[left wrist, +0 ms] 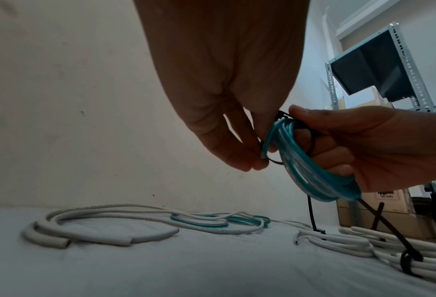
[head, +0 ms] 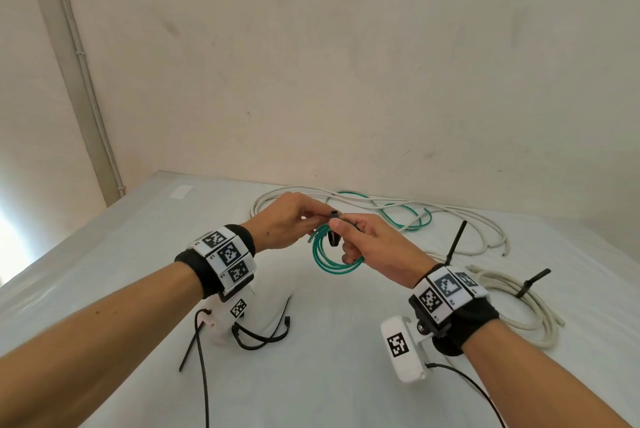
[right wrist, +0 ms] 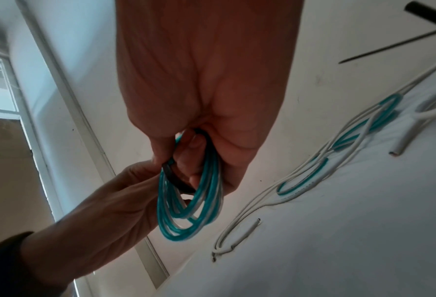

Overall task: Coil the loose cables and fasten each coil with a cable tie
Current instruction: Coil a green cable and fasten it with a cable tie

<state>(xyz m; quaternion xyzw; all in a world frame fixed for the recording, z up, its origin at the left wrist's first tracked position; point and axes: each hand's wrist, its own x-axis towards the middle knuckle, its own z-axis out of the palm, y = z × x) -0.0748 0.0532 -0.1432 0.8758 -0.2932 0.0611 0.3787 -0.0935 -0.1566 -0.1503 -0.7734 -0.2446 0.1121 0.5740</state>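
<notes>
A small coil of green cable (head: 330, 259) hangs in the air above the middle of the white table (head: 138, 254). My right hand (head: 341, 237) grips the coil at its top, fingers curled through the loops (right wrist: 186, 211). A black cable tie (head: 334, 219) is looped round the coil's top (left wrist: 282, 116). My left hand (head: 323, 216) pinches the tie next to the coil, fingertips (left wrist: 247, 160) pressed together on the black strap. The tie's loop still stands loose around the strands (right wrist: 176, 180).
Loose white cable (head: 450, 216) and a loose green cable (head: 408, 216) lie tangled at the back of the table. A white coil (head: 519, 303) with a black tie (head: 533, 280) lies at the right. Spare black ties (head: 263, 334) lie at the front left. A metal shelf (left wrist: 402, 70) stands beyond the table.
</notes>
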